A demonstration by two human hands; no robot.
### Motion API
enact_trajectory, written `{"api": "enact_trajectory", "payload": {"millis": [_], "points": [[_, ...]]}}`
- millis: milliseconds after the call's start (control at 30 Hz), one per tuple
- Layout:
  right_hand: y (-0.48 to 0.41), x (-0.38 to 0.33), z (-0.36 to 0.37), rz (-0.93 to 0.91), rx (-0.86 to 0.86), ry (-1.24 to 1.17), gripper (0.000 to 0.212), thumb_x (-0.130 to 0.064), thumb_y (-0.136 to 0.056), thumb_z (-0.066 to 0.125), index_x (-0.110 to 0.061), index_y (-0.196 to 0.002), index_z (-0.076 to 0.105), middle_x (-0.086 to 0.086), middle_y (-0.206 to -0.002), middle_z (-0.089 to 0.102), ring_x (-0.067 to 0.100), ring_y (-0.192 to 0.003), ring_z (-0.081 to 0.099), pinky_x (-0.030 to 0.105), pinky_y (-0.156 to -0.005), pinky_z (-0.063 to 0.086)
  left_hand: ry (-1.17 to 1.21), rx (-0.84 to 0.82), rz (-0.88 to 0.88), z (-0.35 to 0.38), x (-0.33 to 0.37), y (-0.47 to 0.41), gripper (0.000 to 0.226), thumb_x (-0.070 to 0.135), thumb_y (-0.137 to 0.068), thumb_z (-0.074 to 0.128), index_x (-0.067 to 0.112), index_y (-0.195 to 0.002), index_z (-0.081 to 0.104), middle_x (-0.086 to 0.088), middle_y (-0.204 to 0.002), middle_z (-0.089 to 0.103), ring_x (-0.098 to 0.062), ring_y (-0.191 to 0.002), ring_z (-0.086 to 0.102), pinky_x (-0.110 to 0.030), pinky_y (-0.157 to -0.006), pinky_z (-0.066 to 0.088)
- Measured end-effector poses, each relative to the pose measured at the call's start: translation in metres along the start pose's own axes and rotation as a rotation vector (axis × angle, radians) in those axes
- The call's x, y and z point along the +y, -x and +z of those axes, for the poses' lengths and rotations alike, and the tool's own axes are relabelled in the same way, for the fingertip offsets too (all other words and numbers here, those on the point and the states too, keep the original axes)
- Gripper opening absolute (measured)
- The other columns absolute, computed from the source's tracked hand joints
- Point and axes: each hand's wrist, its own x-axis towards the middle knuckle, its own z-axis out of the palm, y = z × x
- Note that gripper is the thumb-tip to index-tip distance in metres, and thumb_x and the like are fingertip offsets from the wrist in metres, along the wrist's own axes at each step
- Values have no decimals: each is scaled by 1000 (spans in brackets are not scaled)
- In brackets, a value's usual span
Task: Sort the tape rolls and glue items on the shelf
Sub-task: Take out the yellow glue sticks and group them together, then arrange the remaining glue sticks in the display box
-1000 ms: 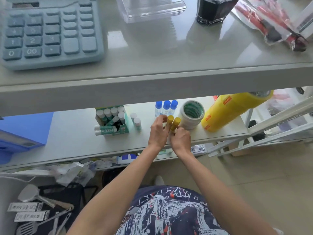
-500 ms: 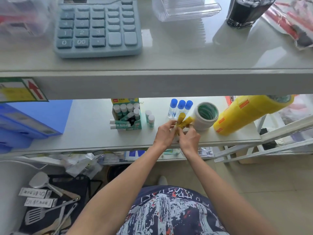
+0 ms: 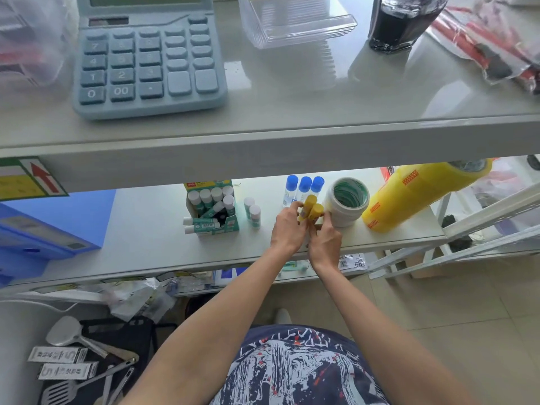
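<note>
On the middle shelf [image 3: 140, 241], near its front edge, the left hand [image 3: 287, 229] and the right hand [image 3: 325, 239] meet side by side. Each hand's fingers are closed around 1 small yellow-capped glue stick [image 3: 310, 209]; the 2 sticks stand tilted and touch each other between the hands. Whether their bases rest on the shelf cannot be told.

Just behind the sticks stand 3 clear glue bottles with blue caps [image 3: 304, 187]. To their right, touching or nearly touching the right hand, sits a stack of white tape rolls with green cores [image 3: 347, 200]. Beyond that lies a long yellow sleeve of packing tape rolls [image 3: 415, 191]. To the left stand 2 loose white-capped glue sticks [image 3: 252, 210] and an open green carton of white-capped glue sticks [image 3: 211, 210].

Risk, judged from this layout: clearance is tight. Releasing a tilted stick may let it topple and roll off the front edge, and a hand pushed rearward may knock over the blue-capped bottles.
</note>
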Motion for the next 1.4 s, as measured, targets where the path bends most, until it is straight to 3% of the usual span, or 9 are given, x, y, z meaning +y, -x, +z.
{"api": "enact_trajectory", "payload": {"millis": [133, 300, 500, 733, 900, 1067, 1167, 1267, 1400], "points": [[-4, 0, 4, 21, 14, -11, 18, -30, -105, 53, -18, -117, 58, 14, -89, 76, 36, -77, 72, 45, -69, 58, -1, 11, -22, 3, 0, -1, 23, 38, -95, 63, 29, -114, 55, -8, -106, 64, -24, -86, 69, -42, -79, 59], [-6, -4, 4, 60, 9, -58, 17, -29, -105, 54, -16, -101, 63, 10, -89, 76, 31, -77, 71, 43, -71, 57, 24, -6, -23, 3, 0, -6, 23, 32, -100, 58, 22, -120, 57, -13, -107, 59, -20, -93, 61, -30, -80, 49], [-12, 0, 4, 76, -33, -70, 20, -33, -104, 54, -19, -97, 65, 8, -87, 76, 31, -77, 71, 43, -72, 57, 32, 41, -30, 5, -4, -2, 15, 36, -99, 60, 27, -109, 54, -9, -100, 52, -26, -85, 63, -44, -82, 57], [-11, -5, 8, 155, -47, -38, 24, -22, -103, 54, -6, -94, 70, 16, -90, 75, 37, -83, 69, 35, -68, 45, 6, 24, -51, 2, -8, 6, 22, 42, -98, 59, 25, -112, 57, -9, -101, 55, -25, -82, 63, -41, -80, 56], [5, -9, -3, 195, -49, 14, 35, -35, -99, 60, -3, -88, 67, 13, -87, 74, 33, -78, 63, 35, -70, 44, 2, -13, -77, -5, -13, 14, 26, 30, -96, 62, 19, -119, 59, -10, -106, 59, -27, -90, 65, -39, -84, 55], [17, -38, 10, 3, -213, 59, 13, -20, -94, 64, -9, -98, 68, 8, -82, 75, 26, -81, 71, 29, -74, 51, -82, 142, -38, -59, -23, 34, 9, 20, -85, 65, 16, -91, 71, 1, -83, 74, -16, -76, 70, -33, -73, 59], [15, -62, 26, -82, -310, 68, 31, -33, -91, 66, -18, -117, 59, 3, -70, 73, 23, -72, 71, 37, -74, 59, -108, 253, 79, -108, -19, 38, 5, 17, -85, 68, 13, -86, 71, 2, -73, 71, -12, -62, 65, -27, -63, 57], [15, -84, 42, -99, -367, 111, 50, -52, -90, 62, -24, -129, 47, 8, -82, 74, 30, -79, 72, 43, -73, 59, -171, 269, 218, -140, -8, 30, 10, 8, -86, 66, 12, -93, 72, 1, -88, 70, -11, -64, 62, -24, -66, 52], [16, -99, 50, -65, -385, 157, 48, -38, -93, 65, -18, -134, 51, 16, -105, 74, 39, -97, 69, 40, -75, 53, -356, 91, 212, -151, -2, 11, 39, 2, -83, 58, 9, -120, 69, -11, -122, 68, -30, -105, 66, -43, -88, 55]]}}
